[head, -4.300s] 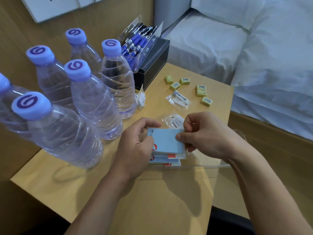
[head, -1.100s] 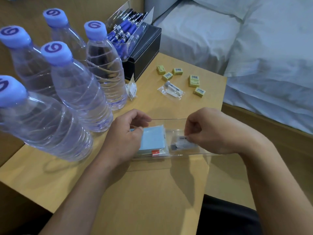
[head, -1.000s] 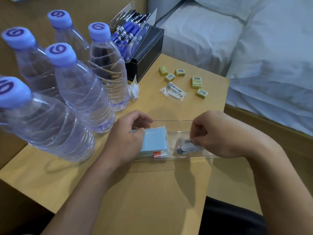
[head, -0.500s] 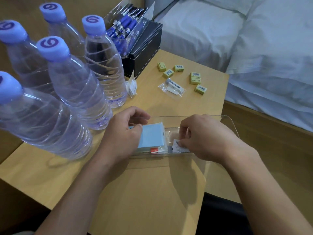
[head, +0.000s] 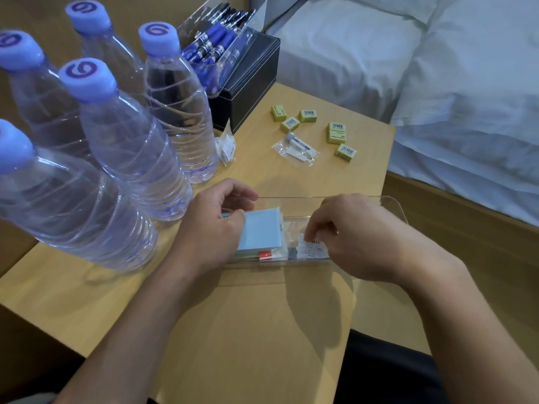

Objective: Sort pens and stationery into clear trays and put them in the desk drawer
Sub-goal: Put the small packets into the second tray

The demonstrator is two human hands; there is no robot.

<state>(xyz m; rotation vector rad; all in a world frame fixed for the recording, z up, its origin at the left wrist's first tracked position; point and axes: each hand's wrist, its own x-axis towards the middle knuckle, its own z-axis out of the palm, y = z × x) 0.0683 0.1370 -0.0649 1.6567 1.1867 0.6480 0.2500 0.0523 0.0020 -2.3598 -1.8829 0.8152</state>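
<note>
A clear tray (head: 396, 208) lies across the near part of the wooden desk (head: 248, 330). In its left end sits a stack of light blue sticky-note pads (head: 262, 231), and my left hand (head: 213, 225) holds that end, thumb on the top pad. My right hand (head: 358, 234) reaches into the tray's middle and pinches a small bagged eraser packet (head: 310, 249) with its fingertips. Farther back on the desk lie several yellow erasers (head: 337, 132), another bagged eraser (head: 297, 147) and a small packet (head: 226, 147) leaning by a bottle.
Several water bottles (head: 128, 141) with purple caps crowd the desk's left side. A clear tray of blue and black pens (head: 215, 42) rests on a black box (head: 250, 80) at the back. A white bed (head: 437, 83) borders the desk on the right.
My right hand has brought the bagged eraser packet leftwards in the tray, up beside the sticky-note stack. Earlier both hands set a blue pad onto the stack. My left hand stays.
</note>
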